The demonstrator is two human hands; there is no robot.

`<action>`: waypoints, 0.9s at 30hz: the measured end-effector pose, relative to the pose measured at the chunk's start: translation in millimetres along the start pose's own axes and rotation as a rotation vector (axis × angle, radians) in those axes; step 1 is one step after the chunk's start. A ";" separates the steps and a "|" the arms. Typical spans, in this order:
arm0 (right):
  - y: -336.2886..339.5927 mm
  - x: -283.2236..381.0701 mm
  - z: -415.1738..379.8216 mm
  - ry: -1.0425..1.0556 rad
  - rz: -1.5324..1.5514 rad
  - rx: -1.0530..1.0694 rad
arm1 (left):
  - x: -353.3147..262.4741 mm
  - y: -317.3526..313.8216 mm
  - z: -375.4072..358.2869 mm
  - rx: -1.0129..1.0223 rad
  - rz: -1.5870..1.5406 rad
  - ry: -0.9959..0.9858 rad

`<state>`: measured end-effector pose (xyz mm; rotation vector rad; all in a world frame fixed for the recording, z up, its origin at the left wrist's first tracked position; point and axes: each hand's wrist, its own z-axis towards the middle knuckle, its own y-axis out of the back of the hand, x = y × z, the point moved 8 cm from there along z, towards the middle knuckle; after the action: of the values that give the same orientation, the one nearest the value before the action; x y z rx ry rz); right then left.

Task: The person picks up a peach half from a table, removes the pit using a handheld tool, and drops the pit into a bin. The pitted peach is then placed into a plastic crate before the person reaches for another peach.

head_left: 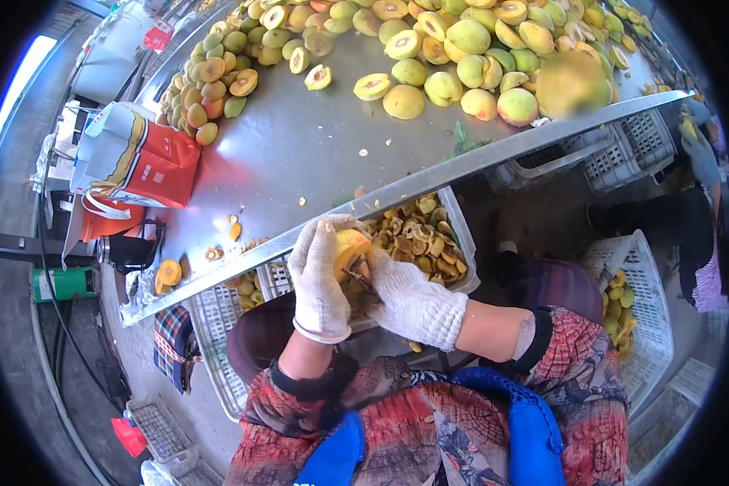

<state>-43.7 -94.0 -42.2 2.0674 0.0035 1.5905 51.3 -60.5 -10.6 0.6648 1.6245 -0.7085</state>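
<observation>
My left hand point(319, 279), in a white knitted glove, is wrapped round a yellow peach half point(351, 248) with its cut side turned to the right. My gloved right hand point(417, 301) is closed on a small dark metal tool point(361, 273), its tip against the fruit's cut face; most of the tool is hidden in the fingers. Both hands are above my lap, just below the table's front edge. Under and behind them stands a white crate point(466, 243) full of peach pits and scraps point(421, 241).
Whole and halved peaches point(468, 37) are heaped across the back of the metal table point(300, 154). At its left stands a red and white bag point(155, 166). Another crate point(652, 324) with fruit is at my right. A co-worker's gloved hand point(697, 146) shows at far right.
</observation>
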 end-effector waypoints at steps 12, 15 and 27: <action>0.5 3.8 -5.6 -0.038 0.036 0.083 | 2.3 -6.8 15.0 0.327 0.167 0.165; -3.9 2.6 -8.9 -0.101 0.168 0.143 | 0.6 -9.6 16.2 0.410 0.274 0.220; -15.1 5.4 -17.2 -0.208 0.666 0.339 | -2.7 -25.5 23.1 0.666 0.513 0.293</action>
<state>-52.9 -72.4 -40.6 2.6756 -0.5818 1.8214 47.3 -94.7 -8.7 1.6635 1.3652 -0.7875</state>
